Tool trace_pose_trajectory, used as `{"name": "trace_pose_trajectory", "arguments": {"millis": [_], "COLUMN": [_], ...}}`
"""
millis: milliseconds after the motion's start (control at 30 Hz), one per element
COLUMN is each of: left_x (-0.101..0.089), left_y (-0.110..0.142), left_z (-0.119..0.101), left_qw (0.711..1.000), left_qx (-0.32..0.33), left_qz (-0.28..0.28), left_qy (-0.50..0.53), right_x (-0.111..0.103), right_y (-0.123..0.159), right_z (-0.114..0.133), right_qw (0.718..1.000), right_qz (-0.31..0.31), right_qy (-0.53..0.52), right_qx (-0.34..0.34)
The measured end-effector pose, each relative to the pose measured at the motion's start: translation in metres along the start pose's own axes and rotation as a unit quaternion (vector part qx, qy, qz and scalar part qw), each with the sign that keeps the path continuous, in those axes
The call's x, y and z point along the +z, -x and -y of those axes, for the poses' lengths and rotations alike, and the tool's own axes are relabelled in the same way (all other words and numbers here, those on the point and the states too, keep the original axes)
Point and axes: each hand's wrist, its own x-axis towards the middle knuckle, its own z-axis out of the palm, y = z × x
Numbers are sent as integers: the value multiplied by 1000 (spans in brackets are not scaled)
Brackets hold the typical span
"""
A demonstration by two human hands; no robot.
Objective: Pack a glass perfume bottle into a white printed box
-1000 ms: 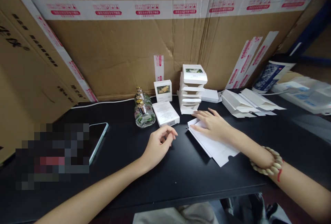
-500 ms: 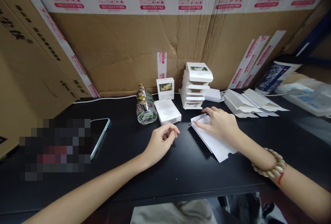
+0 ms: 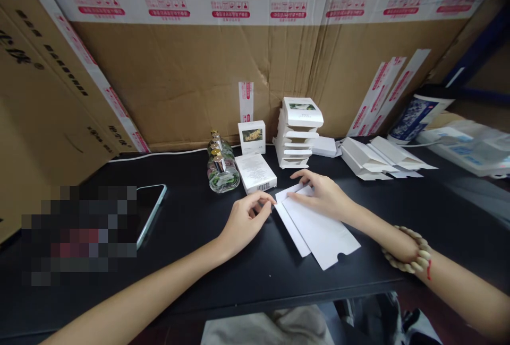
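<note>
A flat white carton (image 3: 324,231), plain side up with a notch in its near end, lies slanted on the black table. My right hand (image 3: 322,193) holds its far end, thumb over the top and the other fingers along the far edge. At the carton's left corner is my left hand (image 3: 249,215), fingers bent and fingertips closed against that corner. Just beyond the left hand lies a white printed box (image 3: 255,172) with a barcode. Behind that one stands another white box (image 3: 252,138) with a flower picture.
Glass bottles (image 3: 223,175) with gold caps stand in a row left of the boxes. Further right are stacked white boxes (image 3: 298,130) and folded white cartons (image 3: 364,159). A phone (image 3: 153,215) lies at left, a patterned cup (image 3: 418,117) stands at right. Cardboard (image 3: 191,69) walls the back.
My right hand has drawn the flat carton left and nearer, turning it so that a separate left flap shows. My left fingertips now meet its corner. The view has shifted slightly.
</note>
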Motion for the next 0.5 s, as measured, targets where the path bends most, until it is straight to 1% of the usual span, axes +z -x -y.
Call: {"name": "trace_pose_trajectory", "arguments": {"millis": [133, 233, 300, 400, 500], "left_x": [2, 2, 1, 0, -1], "left_y": [0, 0, 1, 3, 4], "left_z": [-1, -1, -1, -1, -1], "left_qw": [1000, 999, 999, 998, 998], "left_qx": [-1, 2, -5, -5, 23], "left_qz": [-17, -35, -25, 0, -11], "left_qy": [17, 23, 43, 62, 60], "right_x": [2, 1, 1, 3, 6], "right_y": [-4, -3, -1, 1, 2], "right_z": [-3, 4, 10, 15, 17], "right_qw": [992, 979, 966, 950, 941], "right_qz": [-19, -40, -50, -73, -73], "right_qy": [-115, -199, -253, -304, -326], "right_qx": [-45, -23, -2, -20, -57]}}
